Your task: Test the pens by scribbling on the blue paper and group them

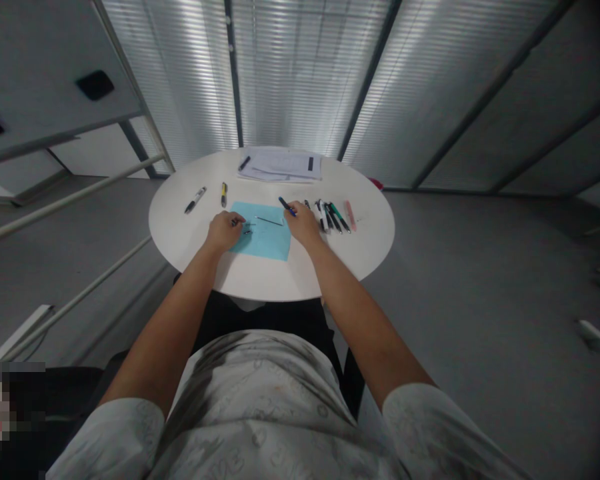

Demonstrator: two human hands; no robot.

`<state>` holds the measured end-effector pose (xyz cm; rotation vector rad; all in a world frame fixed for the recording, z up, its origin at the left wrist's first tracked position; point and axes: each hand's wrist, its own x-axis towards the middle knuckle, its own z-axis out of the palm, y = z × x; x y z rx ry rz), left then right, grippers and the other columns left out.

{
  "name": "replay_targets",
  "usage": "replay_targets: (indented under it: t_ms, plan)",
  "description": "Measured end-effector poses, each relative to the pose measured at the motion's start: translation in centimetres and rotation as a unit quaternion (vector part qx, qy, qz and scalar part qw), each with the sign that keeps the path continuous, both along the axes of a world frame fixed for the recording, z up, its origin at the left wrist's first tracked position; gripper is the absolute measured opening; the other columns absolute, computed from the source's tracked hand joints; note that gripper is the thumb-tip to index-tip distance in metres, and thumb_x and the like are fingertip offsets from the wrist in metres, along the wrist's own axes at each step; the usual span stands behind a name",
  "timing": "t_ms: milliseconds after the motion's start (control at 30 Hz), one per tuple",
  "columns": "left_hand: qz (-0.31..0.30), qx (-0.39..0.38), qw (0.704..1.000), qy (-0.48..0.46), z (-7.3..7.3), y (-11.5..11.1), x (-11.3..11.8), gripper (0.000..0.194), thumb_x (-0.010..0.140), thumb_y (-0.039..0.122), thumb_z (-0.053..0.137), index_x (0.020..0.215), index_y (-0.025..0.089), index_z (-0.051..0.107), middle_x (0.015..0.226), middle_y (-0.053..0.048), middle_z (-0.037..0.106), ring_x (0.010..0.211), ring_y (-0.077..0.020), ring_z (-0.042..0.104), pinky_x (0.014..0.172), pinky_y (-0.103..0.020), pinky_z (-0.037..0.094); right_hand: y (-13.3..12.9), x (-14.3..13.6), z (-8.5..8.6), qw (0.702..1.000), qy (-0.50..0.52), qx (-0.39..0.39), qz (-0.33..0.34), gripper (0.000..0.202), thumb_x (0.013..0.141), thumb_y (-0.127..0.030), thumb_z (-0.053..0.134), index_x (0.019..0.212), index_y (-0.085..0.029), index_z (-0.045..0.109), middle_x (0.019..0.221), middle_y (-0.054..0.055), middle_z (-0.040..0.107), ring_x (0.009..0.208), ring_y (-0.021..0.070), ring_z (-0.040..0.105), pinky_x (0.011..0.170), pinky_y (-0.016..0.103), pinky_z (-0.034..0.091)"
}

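Note:
A blue sheet (267,248) lies on the round white table (270,283). Over its left edge is my left hand (224,231), fingers closed on a small dark piece; a small dark part (247,233) lies by the fingertips. My right hand (303,222), at the sheet's right edge, grips a dark blue pen (286,205) that points up and left. Between the hands a thin dark refill (269,221) rests on the sheet.
Several pens (336,217) lie right of my right hand, with a pink one (350,216) beside them. A black-and-white pen (195,200) and a yellow one (224,194) are at the left. Papers (280,165) are stacked at the far edge.

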<state>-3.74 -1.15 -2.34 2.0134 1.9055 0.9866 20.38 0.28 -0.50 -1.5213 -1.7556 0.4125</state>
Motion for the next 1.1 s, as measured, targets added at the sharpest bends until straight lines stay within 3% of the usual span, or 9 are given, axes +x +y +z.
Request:
replay_targets:
  t_ms: [167,367,600,733,867,1100]
  plan:
    - [-0.002,-0.003,1.000,0.001,0.1,-0.1,0.0,0.024,0.078,0.019,0.061,0.090,0.021,0.082,0.090,-0.010,0.070,0.088,-0.0262,0.065,0.091,-0.042,0.052,-0.2,0.0,-0.1,0.996,-0.076,-0.026,-0.028,0.026,0.095,-0.024,0.056,0.115,-0.022,0.072,0.119,0.012,0.072,0.109,0.0266,0.066,0.094,0.039,0.051]
    - [-0.002,0.000,1.000,-0.006,-0.2,0.1,-0.1,0.024,0.079,0.017,0.061,0.091,0.021,0.081,0.091,-0.010,0.070,0.088,-0.0257,0.065,0.092,-0.042,0.051,-0.2,0.1,-0.6,0.989,-0.148,-0.004,-0.030,0.023,0.094,-0.022,0.062,0.110,-0.018,0.077,0.120,0.016,0.068,0.113,0.0284,0.065,0.098,0.041,0.051]
    - [-0.005,-0.008,1.000,-0.015,-0.3,0.2,-0.2,0.024,0.079,0.018,0.059,0.091,0.021,0.080,0.090,-0.009,0.070,0.086,-0.0244,0.064,0.089,-0.041,0.051,0.0,0.2,-0.9,0.989,-0.146,-0.007,-0.020,0.028,0.094,-0.020,0.060,0.115,-0.020,0.077,0.119,0.015,0.070,0.115,0.0294,0.065,0.101,0.044,0.050]
    - [-0.002,0.015,0.995,-0.101,-0.2,0.3,-0.3,0.024,0.078,0.018,0.057,0.087,0.019,0.079,0.081,-0.007,0.067,0.077,-0.0217,0.061,0.081,-0.037,0.050,0.4,0.4,-0.6,0.995,-0.099,-0.018,-0.027,0.032,0.092,-0.015,0.053,0.112,-0.018,0.077,0.117,0.013,0.073,0.111,0.0275,0.067,0.100,0.041,0.050]
    - [0.041,0.036,0.963,-0.262,0.0,0.6,-0.3,0.023,0.076,0.021,0.056,0.085,0.018,0.076,0.068,-0.002,0.061,0.065,-0.0164,0.055,0.067,-0.029,0.046,0.7,0.6,-0.5,0.997,-0.067,-0.023,-0.044,0.031,0.090,-0.014,0.052,0.109,-0.019,0.076,0.115,0.012,0.075,0.110,0.0260,0.067,0.098,0.039,0.051]
    - [0.116,0.055,0.864,-0.487,1.3,0.9,-0.5,0.014,0.068,0.024,0.058,0.079,0.018,0.066,0.069,0.000,0.059,0.055,-0.0100,0.049,0.055,-0.022,0.038,0.6,0.5,-0.3,0.996,-0.061,-0.030,-0.054,0.029,0.090,-0.015,0.052,0.107,-0.018,0.076,0.115,0.013,0.074,0.108,0.0261,0.067,0.096,0.038,0.050]
